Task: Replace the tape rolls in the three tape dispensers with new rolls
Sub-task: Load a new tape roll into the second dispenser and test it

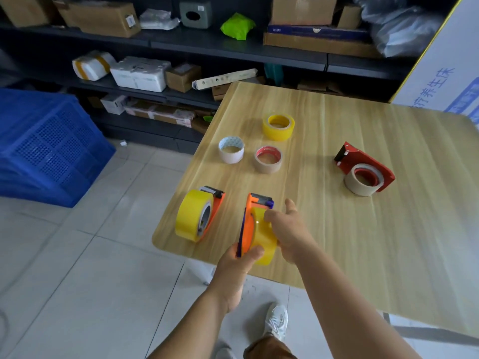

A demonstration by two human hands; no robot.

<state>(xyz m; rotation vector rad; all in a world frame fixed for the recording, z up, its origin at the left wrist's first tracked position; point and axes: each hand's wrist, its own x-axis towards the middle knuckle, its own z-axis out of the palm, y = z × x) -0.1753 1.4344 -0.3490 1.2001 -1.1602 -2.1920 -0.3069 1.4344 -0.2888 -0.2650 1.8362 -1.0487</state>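
On the wooden table (337, 229) fronting storage shelves, the left hand (238, 265) grips the orange dispenser (250, 224) steady near the table's front edge while the right hand (287, 229) clasps its yellow roll (264, 242), probably to pull it free.

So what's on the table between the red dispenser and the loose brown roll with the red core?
Nothing: in the head view only bare table lies between the red dispenser and that brown roll.

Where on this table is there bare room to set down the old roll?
Bare wood lies between the brown roll and the red dispenser, and across the table right of the right hand. The left edge near the orange dispenser is crowded.
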